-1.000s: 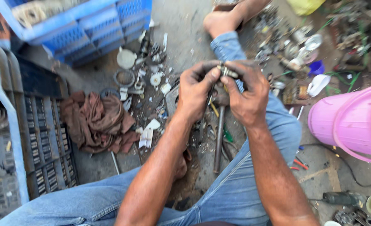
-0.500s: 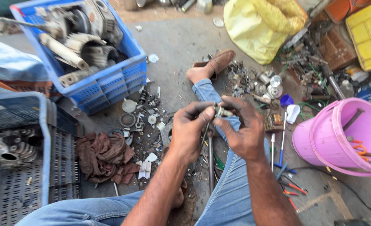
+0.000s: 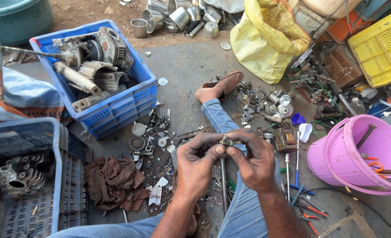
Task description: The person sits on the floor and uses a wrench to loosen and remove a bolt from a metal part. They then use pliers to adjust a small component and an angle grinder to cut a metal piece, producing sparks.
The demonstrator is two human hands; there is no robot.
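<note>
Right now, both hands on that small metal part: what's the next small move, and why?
Probably a short twist of the small metal part between the fingertips, kept over the lap. The left hand and right hand both pinch it from opposite sides, so neither is free to reach the screwdrivers on the ground. Whether it is threaded, the view cannot tell.

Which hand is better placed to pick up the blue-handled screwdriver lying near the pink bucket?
Probably the right hand: the blue-handled screwdriver lies just to its right, before the pink bucket. The left hand would need to cross over. Both pinch a small metal part.
</note>
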